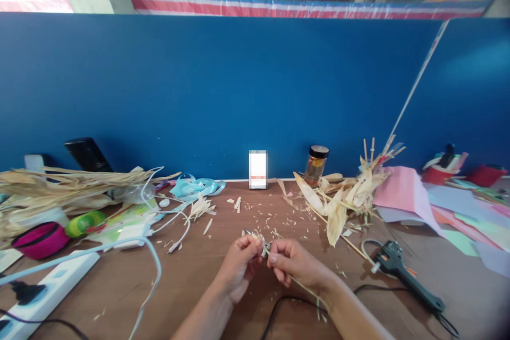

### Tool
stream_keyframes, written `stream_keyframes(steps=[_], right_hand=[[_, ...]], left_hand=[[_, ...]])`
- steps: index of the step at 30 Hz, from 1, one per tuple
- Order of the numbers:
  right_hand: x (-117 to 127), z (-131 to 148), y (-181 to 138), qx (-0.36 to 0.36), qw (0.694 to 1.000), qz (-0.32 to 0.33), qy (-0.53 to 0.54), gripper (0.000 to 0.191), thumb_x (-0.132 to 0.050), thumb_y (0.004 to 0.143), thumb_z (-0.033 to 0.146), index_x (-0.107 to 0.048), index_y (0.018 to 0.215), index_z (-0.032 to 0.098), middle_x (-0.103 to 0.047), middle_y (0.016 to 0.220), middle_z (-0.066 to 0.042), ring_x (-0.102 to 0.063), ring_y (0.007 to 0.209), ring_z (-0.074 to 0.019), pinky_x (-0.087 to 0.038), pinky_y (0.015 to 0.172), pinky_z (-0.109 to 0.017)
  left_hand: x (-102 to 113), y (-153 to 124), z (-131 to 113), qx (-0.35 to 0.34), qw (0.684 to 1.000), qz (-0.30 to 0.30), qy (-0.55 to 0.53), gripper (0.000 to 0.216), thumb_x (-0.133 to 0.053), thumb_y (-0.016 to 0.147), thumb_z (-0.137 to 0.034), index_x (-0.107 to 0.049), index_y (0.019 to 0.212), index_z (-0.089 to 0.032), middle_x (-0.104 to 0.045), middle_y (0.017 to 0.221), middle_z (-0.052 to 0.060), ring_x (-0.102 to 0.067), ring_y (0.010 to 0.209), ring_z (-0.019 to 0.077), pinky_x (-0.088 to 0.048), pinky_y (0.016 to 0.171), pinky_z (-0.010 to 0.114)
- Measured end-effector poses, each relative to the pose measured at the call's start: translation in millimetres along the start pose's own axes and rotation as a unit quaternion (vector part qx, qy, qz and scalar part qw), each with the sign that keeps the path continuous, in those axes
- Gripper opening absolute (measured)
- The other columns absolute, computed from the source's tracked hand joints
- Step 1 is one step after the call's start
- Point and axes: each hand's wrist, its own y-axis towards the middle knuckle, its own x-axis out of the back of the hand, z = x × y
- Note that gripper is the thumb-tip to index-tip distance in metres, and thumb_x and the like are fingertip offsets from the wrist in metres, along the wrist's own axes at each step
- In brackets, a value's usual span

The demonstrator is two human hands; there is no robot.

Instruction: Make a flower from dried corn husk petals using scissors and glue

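Observation:
My left hand and my right hand meet over the brown table, near its front edge. Both are closed in a pinch on a small bundle of dried corn husk strips held between them. A thin stick or husk strip trails from my right hand back along my wrist. Small husk scraps lie scattered on the table just beyond my fingers.
A pile of dried husks and sticks lies right of centre, a black glue gun with its cord further right. Coloured papers, a jar, light blue ribbon, a power strip, a pink pouch and long husks lie about.

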Motion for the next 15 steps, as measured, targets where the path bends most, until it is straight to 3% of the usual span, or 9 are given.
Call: stream_keyframes(steps=[11,15], right_hand=[[-2.1,-0.9,1.2,0.002,1.0,-0.025,0.013,0.033,-0.058,0.073,0.046,-0.052,0.073,0.014,-0.053,0.046,0.006,-0.04,0.034,-0.0026,-0.028,0.036,-0.013],[-3.4,-1.9,2.1,0.019,0.997,-0.037,0.058,0.036,-0.052,0.077,0.049,-0.052,0.075,0.014,-0.057,0.054,0.002,-0.044,0.037,-0.0037,-0.032,0.039,-0.015]], left_hand=[[-3.8,-0.2,-7.7,0.003,1.0,-0.012,0.026,0.016,-0.069,0.065,-0.026,-0.063,0.069,-0.012,-0.053,0.057,-0.003,-0.046,0.051,0.0044,-0.038,0.052,0.015],[-2.6,-1.1,-4.5,-0.002,0.999,-0.014,0.052,0.017,-0.069,0.065,-0.027,-0.063,0.064,-0.012,-0.053,0.054,-0.002,-0.044,0.049,0.0046,-0.033,0.048,0.015]])
